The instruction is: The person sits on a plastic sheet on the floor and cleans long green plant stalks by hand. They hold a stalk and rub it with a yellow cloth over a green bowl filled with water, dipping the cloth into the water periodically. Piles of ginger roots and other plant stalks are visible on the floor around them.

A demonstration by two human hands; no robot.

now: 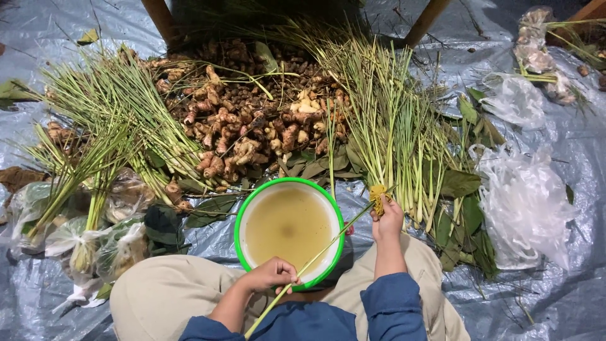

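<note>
Green lemongrass stalk (319,252) slants over the green-rimmed basin (238,222) of murky water, pinched low by the left hand (273,275), its tip gripped by the right hand (387,219) with seemingly a yellow scrubber (378,193).

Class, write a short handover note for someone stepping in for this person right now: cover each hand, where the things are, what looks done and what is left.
Left hand: shut on the lower end of a lemongrass stalk, which lies slantwise over the basin.
Right hand: holds the stalk's root end, beside the basin.
Basin: green rim, cloudy yellowish water, between the knees.
Loose stalks lie right of the basin; more bunches to the left; a ginger pile behind.
Done: cannot tell which stalks are finished.
Left: one stalk in hand, many stalks loose on the tarp.
</note>
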